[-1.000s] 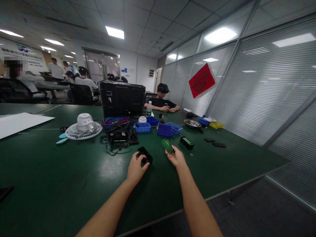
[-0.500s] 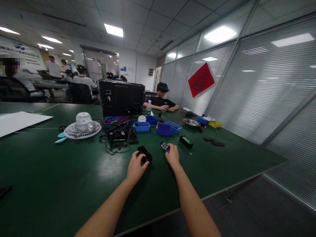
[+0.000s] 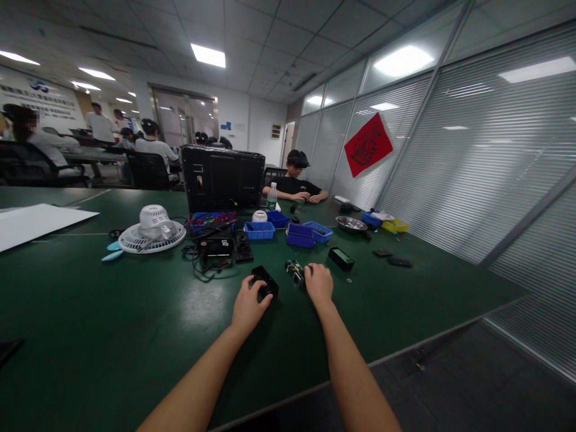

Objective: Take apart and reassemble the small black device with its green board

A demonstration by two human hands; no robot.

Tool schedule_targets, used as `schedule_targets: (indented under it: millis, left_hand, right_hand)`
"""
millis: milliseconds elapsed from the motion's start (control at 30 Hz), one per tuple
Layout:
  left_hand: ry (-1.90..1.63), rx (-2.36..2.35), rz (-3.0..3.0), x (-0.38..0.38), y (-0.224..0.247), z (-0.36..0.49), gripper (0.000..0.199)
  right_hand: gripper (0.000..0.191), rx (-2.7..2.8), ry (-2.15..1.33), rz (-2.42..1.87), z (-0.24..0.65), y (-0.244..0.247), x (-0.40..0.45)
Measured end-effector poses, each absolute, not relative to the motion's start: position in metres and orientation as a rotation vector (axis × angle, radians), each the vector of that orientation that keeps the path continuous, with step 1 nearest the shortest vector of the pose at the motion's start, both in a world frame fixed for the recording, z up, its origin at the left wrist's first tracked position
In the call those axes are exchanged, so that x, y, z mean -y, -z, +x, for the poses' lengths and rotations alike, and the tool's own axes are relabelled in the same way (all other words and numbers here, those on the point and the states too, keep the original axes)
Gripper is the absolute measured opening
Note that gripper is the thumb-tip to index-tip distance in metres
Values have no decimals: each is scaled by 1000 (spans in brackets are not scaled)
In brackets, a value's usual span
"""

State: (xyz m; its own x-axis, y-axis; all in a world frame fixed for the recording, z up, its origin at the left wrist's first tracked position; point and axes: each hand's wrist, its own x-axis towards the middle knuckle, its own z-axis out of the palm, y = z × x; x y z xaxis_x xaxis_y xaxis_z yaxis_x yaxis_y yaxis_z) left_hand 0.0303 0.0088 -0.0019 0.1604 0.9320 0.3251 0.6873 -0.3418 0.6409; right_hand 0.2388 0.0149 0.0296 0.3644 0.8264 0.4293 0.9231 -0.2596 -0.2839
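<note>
My left hand (image 3: 249,303) is wrapped round a black plastic housing (image 3: 265,281), an open box-like shell resting on the green table. A small circuit board (image 3: 295,272) with several components on it is at the fingertips of my right hand (image 3: 319,284). Those fingers are closed at the board's right edge, and part of their grip is hidden. Board and housing are apart, the board a little to the right. Beyond my right hand lies a black box with a greenish face (image 3: 341,258).
Blue bins (image 3: 259,230) stand ahead, beside a black device with tangled cables (image 3: 215,246). A white fan part (image 3: 152,234) lies at left. A metal bowl (image 3: 351,224) and flat black pieces (image 3: 399,263) are at right. A person (image 3: 297,180) sits across the table.
The circuit board has turned in my right hand and moved slightly left, with its component side showing more. My right hand has shifted a little right. The left hand keeps its hold.
</note>
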Motion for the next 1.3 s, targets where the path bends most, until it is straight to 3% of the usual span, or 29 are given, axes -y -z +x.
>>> schedule_targets:
  millis: [133,400,633,833,967,1100,1300]
  left_hand:
    - [-992,-1542,2098,-9,4,30,26]
    - [-1039,-1519,2126,-11,6,30,26]
    - [-1038,-1502,2141,-7,3,32,21]
    - [-1019,-1280,2161,2,3,40,15]
    - [-1010,-1112,2053,5,3,46,33]
    - [-1181,-1402,1944,-2,5,45,42]
    - [-1038,-1613,2065,-13,7,37,93]
  right_hand:
    - [46,1552,208,-2344,237,-23,-17]
    - [30,1772,85,-2129,212,-20,-16]
    - [44,1746,-12,-2062,207,-18,-17]
    - [36,1693,-119,-2158,216,-20,-19]
    - [33,1533,-98,-2040,218,-22,-20]
    - [36,1336,-124,-1717,214,-28,-16]
    - [32,1439,-172,-1484,193,-39,-5]
